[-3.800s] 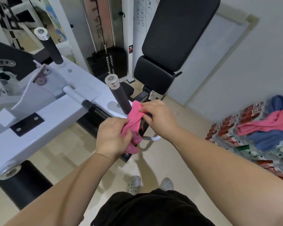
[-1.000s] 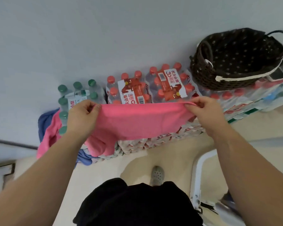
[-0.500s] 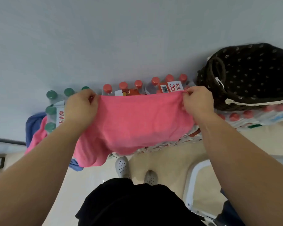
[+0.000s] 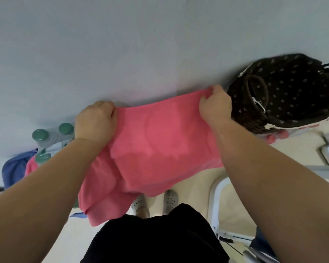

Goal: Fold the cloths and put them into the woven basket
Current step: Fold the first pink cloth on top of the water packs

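Note:
A pink cloth [image 4: 152, 149] hangs spread out in front of me, held up by its top edge. My left hand [image 4: 95, 124] grips its upper left corner and my right hand [image 4: 215, 107] pinches its upper right corner. The cloth's lower part hangs in loose folds over my legs. The dark brown woven basket [image 4: 285, 92], lined with dotted fabric, stands just right of my right hand on packs of bottles. A blue cloth [image 4: 13, 168] and another pink cloth [image 4: 29, 167] lie at the far left.
Green-capped bottles [image 4: 51, 133] stand at the left, against the grey wall [image 4: 141, 44]. Red-capped bottles [image 4: 273, 136] show under the basket. A white metal frame [image 4: 215, 205] stands on the floor at the lower right, beside my shoes.
Both hands have raised the pink cloth higher and spread it wider; it now covers the bottle packs. The view has tilted, so the basket sits closer to my right hand.

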